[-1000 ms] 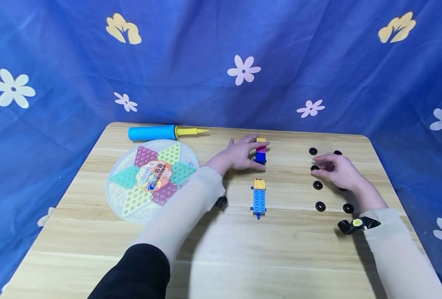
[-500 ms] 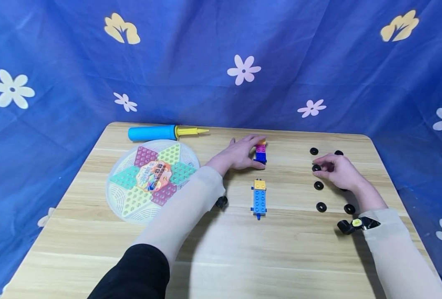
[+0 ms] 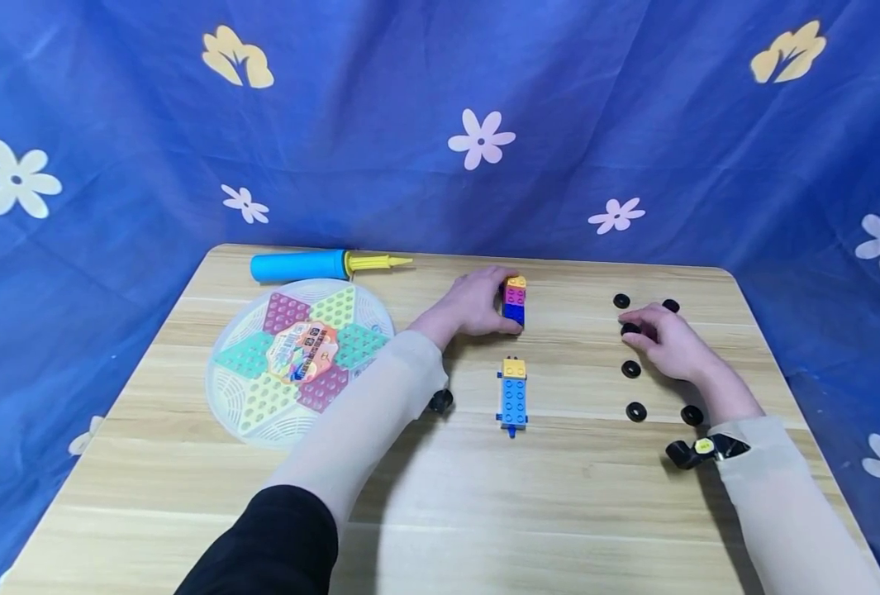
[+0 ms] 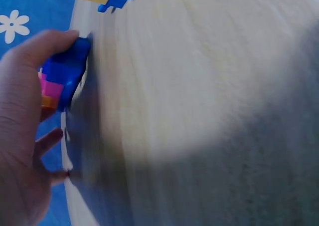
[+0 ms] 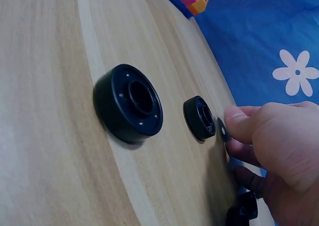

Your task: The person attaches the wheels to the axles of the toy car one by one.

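My left hand (image 3: 471, 304) holds a toy brick car (image 3: 515, 302) with a dark blue base and pink and orange bricks, near the table's far edge. In the left wrist view, the thumb curls over the end of the blue base, and other fingers are partly hidden. Below it in the head view stands a second brick car (image 3: 513, 398), light blue and yellow. Over on the right, my right hand (image 3: 672, 347) pinches a black toy wheel (image 3: 630, 329) between thumb and fingers. The fingers cover most of that wheel in the right wrist view.
Several black wheels lie around the right hand, among them a wheel (image 3: 636, 411) at the front and another wheel (image 3: 621, 301) at the back. At left are a round checkers board (image 3: 231, 397) and a blue hand pump (image 3: 298, 266). A blue curtain (image 3: 380, 124) borders the table.
My left index finger has drawn back from across the brick car to its far end, uncovering the orange brick. The right thumb and fingers have closed on the wheel and shifted it slightly away.
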### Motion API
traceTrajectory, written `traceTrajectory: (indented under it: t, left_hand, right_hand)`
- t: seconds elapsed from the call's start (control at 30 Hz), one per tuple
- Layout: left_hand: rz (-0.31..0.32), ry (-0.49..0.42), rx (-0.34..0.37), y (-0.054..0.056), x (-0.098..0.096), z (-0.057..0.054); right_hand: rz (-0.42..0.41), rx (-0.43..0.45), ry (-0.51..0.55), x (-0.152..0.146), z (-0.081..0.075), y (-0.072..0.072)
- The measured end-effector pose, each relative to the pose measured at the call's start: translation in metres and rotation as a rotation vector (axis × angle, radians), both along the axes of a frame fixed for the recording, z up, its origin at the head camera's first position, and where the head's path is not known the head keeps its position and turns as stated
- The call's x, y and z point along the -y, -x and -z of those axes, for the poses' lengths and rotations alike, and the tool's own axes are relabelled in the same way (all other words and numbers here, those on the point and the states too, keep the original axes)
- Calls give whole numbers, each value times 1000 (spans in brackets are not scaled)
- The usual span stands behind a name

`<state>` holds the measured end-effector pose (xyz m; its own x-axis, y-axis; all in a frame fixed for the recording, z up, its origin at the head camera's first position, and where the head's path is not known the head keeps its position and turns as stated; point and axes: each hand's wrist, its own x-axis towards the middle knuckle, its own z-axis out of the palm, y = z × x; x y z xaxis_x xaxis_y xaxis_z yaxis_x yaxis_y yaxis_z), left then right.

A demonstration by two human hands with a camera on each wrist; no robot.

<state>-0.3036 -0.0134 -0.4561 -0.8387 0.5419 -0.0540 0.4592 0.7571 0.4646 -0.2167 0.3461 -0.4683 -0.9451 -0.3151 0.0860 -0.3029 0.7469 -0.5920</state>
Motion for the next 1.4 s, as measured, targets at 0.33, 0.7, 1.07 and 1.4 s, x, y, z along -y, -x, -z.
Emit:
traceTrajectory:
  t: [0.33,0.7,1.07,1.4]
  left_hand:
    - [42,-356,13,-8,5,-12]
    - [144,-504,-50,-30,12,-32]
    - [219,-704,31,-65,25,-61]
    - [222,-877,44,-103,42,-84]
  right_hand:
    - [-21,-93,49,11,-17,-7]
    - [-54,-135,194,41,-38,-18]
    - [-92,-165,386,72,-68,-35]
    - [-213,-123,615,98,-85,-56]
